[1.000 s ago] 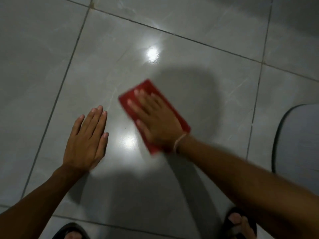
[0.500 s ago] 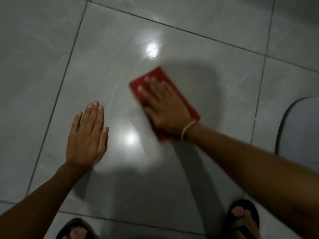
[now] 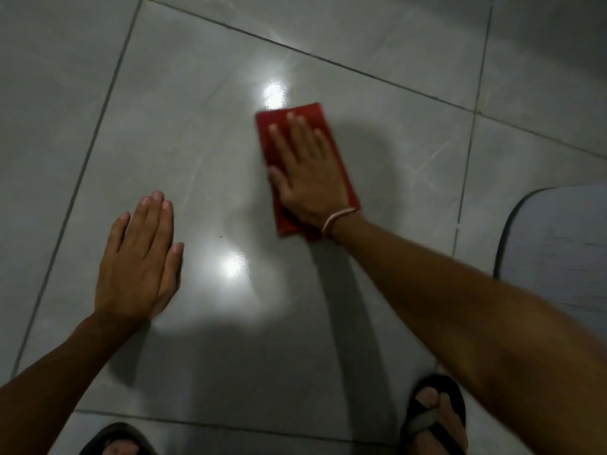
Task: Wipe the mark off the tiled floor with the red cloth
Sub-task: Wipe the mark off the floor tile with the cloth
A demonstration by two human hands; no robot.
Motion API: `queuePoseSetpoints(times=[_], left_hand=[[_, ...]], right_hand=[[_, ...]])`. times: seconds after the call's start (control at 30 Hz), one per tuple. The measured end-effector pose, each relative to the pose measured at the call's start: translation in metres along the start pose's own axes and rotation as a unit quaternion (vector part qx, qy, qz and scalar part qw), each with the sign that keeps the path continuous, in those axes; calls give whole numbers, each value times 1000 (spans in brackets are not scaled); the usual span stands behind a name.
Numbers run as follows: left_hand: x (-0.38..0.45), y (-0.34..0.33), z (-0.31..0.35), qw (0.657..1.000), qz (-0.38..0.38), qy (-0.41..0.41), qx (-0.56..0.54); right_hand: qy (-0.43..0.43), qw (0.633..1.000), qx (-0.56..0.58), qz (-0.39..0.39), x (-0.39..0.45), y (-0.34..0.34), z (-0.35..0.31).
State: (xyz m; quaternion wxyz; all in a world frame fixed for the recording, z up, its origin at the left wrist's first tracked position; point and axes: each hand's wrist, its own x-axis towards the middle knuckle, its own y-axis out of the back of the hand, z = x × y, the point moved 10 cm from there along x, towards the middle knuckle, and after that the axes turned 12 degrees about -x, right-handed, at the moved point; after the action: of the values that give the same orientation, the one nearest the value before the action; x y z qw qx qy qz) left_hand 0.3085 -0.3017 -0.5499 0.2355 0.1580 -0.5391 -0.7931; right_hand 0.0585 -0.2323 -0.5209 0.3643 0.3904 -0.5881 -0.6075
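Right hand [image 3: 308, 178] lies flat, fingers spread, pressing the cloth [image 3: 279, 126] to the floor [image 3: 197, 142], no closed grip; left hand [image 3: 141, 261] flat on the tile beside it, empty; mark indiscernible.

Right hand [image 3: 307, 174] on cloth [image 3: 323, 123], left hand [image 3: 139, 257] beside.

The glossy grey tiled floor [image 3: 377, 103] shows dark grout lines and two bright light reflections. A folded red cloth [image 3: 279, 152] lies flat on it toward 12 o'clock, a grey mat [image 3: 558, 244] at 3 o'clock. A tiny dark speck [image 3: 220, 237] sits near the middle. Two sandalled feet stand at 6 o'clock.
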Motion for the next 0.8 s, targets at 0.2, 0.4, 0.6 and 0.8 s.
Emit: queuePoseSetpoints(times=[0.2,0.4,0.6,0.8], left_hand=[[-2,3,2,1000,18,-18,3],[1,2,2,1000,5,-4,25],[-1,1,2,1000,0,-10,17],[-1,-1,-2,1000,9,-15,18]], right_hand=[[192,979,-21,-63,-188,-24,12],[-58,996,-43,-47,-69,-7,150],[84,996,-24,-5,-6,0,-32],[352,934,0,-64,-210,-23,-21]])
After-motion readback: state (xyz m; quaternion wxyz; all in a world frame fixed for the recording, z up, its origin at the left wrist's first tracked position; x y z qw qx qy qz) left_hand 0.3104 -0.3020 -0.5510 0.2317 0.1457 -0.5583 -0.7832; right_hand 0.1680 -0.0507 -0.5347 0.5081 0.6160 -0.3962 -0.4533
